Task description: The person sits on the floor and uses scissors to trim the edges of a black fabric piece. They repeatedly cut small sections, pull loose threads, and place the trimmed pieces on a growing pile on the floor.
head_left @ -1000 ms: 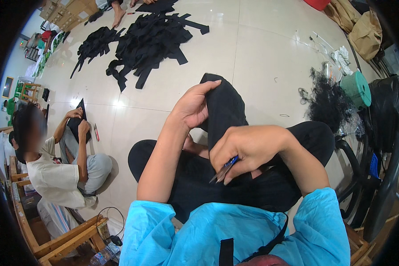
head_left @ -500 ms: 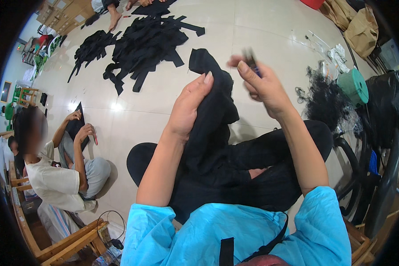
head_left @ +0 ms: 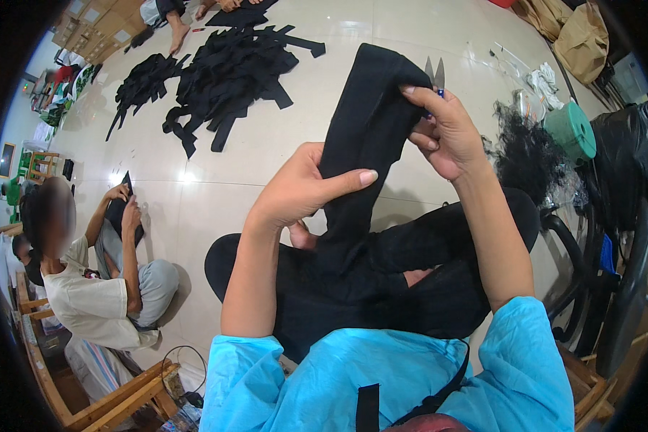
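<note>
A long black cloth piece (head_left: 363,108) is stretched up in front of me, above my crossed legs. My left hand (head_left: 295,183) is closed on its left edge lower down, thumb lying across the front. At the upper right corner my right hand (head_left: 446,133) pinches the cloth between thumb and fingers. That same hand also keeps a pair of small scissors (head_left: 439,75) in its grip, the blades pointing up and slightly apart. The fingers mostly hide the blue handles. The cloth's lower end merges with my black trousers, so where it stops is unclear.
Ahead to the left lie a big heap of black cloth strips (head_left: 230,79) and a smaller heap (head_left: 147,83). On my right are tangled black threads (head_left: 522,155) and a green spool (head_left: 570,135). A person (head_left: 93,281) sits at the left handling black cloth.
The cloth has been raised and spread out flat. My right hand, apart from it before, has come to its upper corner; my left hand has shifted lower, thumb now across the front.
</note>
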The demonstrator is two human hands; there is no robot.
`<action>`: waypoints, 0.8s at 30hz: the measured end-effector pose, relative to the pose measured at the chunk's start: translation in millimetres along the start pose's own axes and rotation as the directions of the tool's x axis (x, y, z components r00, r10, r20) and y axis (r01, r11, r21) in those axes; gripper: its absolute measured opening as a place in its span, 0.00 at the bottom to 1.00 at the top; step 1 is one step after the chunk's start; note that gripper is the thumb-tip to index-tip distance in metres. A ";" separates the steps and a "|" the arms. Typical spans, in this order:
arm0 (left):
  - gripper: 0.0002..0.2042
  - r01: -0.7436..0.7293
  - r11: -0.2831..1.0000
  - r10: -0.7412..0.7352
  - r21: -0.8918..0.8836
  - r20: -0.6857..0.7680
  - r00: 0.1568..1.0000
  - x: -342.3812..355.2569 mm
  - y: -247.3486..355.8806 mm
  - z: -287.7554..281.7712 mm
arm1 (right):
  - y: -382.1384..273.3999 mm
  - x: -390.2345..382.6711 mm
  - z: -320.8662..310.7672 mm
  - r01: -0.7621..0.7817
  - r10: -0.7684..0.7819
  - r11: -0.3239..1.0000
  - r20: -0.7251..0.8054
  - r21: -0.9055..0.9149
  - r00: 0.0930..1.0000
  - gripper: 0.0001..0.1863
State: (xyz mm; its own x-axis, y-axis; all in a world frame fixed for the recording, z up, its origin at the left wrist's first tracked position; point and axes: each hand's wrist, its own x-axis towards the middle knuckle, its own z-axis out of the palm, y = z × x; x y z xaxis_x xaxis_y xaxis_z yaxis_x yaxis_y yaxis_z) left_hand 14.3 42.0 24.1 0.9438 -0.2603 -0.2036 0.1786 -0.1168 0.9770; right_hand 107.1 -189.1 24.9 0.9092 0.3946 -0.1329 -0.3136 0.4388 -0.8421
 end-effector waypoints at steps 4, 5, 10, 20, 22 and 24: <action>0.16 -0.003 0.991 -0.002 -0.133 -0.036 0.999 5.2 -5.6 9.2 | 2.4 -0.5 9.0 0.105 -0.136 0.922 -0.059 -0.373 0.989 0.14; 0.16 0.002 0.987 -0.009 -0.162 -0.045 0.999 8.5 -6.8 11.4 | 11.3 4.1 6.4 0.254 -0.354 0.800 -0.087 -0.543 0.931 0.17; 0.12 -0.108 0.866 -0.025 -0.488 -0.258 0.966 24.2 -27.3 16.0 | 13.6 -3.4 15.3 0.097 -0.136 0.854 -0.039 -0.511 0.990 0.29; 0.13 -0.278 0.787 0.047 -0.551 -0.395 0.917 26.0 -28.2 18.0 | 34.8 -27.3 44.0 -0.355 0.374 0.920 0.099 -0.165 0.922 0.29; 0.12 -0.301 0.789 0.060 -0.536 -0.419 0.906 26.0 -26.6 20.5 | 34.7 -27.2 44.7 -0.369 0.385 0.916 0.089 -0.157 0.918 0.29; 0.11 -0.311 0.775 0.064 -0.551 -0.421 0.905 25.5 -26.3 20.9 | 34.6 -27.4 45.6 -0.369 0.387 0.915 0.094 -0.165 0.917 0.29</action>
State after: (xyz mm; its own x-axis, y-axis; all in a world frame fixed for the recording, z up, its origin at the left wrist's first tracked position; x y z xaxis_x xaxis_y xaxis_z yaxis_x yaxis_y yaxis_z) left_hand 27.9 18.4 -8.1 0.9824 0.1609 -0.0952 -0.0020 0.5181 0.8553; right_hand 58.9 -148.0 23.2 0.6868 0.6076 -0.3990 -0.5773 0.1225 -0.8073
